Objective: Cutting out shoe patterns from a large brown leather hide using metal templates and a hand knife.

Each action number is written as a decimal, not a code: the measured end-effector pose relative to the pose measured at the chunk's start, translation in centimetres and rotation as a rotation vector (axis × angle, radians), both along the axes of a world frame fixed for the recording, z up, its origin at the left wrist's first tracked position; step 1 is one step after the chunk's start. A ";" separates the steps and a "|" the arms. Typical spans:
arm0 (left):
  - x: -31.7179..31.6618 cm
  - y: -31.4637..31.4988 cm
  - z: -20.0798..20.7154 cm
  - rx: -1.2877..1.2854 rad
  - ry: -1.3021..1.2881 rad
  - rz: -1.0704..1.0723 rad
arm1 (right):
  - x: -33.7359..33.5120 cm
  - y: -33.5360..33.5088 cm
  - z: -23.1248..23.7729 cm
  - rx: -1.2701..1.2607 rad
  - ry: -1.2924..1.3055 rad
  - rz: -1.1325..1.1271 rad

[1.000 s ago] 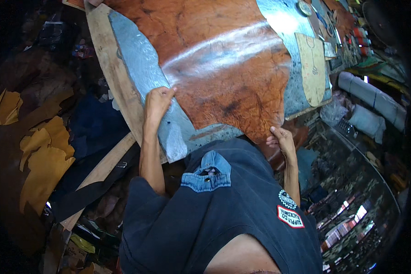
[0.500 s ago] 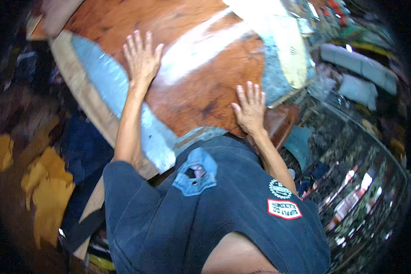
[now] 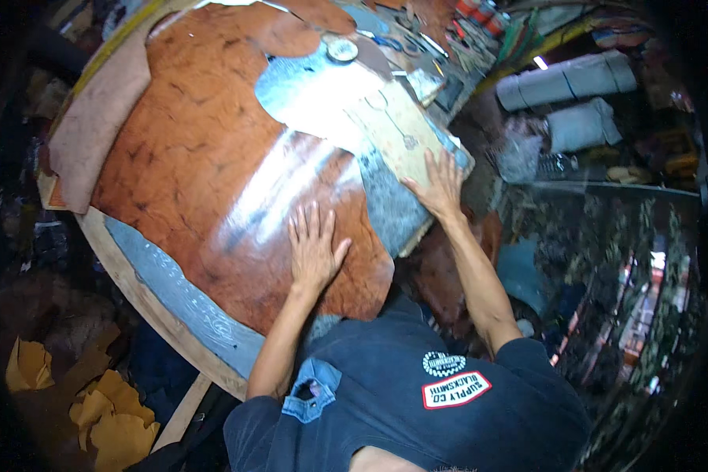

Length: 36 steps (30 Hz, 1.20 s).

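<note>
A large sheet of reddish-brown leather with dark mottling lies spread over the worktable, glossy where light strikes it. My left hand rests flat on its near right part, fingers stretched out and holding nothing. Farther right, my right hand lies with fingers spread on the lower edge of a cream-coloured flat piece, which looks like a pattern board with a drawn line. This board sits on the blue-grey tabletop, just beyond the leather's right edge.
A pale leather strip drapes over the table's far left. Hand tools and a round dial-like object lie at the back. Yellow scraps are low at left. Wrapped rolls stand right. The table has a wooden rim.
My left hand has shifted from the leather's left side to its near right part. My right hand has left the leather's right corner for the cream board. The view has swung too.
</note>
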State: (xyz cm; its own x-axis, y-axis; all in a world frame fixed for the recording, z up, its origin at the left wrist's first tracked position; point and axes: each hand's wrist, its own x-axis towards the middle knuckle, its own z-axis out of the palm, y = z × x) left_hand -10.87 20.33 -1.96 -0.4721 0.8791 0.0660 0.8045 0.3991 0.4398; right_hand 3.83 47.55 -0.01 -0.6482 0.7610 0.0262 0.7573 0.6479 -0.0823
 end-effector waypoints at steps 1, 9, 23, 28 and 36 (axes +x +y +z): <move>-0.1 0.2 0.3 -0.007 0.010 0.004 | 0.2 0.8 0.1 0.009 -0.005 0.028; 3.0 6.0 1.3 -0.136 0.091 0.254 | 3.3 -0.8 2.8 -0.121 0.036 0.310; 6.9 13.7 2.5 -0.085 -0.033 0.105 | 2.5 7.3 2.2 -1.405 0.828 -0.099; 6.4 13.0 1.9 0.084 -0.083 0.110 | 2.5 6.2 6.5 -1.227 0.752 0.091; 4.9 11.6 6.3 1.219 -1.566 0.574 | 1.0 2.7 11.9 -1.295 0.794 0.667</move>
State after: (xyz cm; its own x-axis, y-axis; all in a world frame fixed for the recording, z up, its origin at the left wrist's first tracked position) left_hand -5.98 31.95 4.34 -0.8411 0.4689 -0.2696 -0.5170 -0.5504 0.6555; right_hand 4.83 50.30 11.93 -0.9832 0.1524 0.1005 -0.0988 0.0186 -0.9949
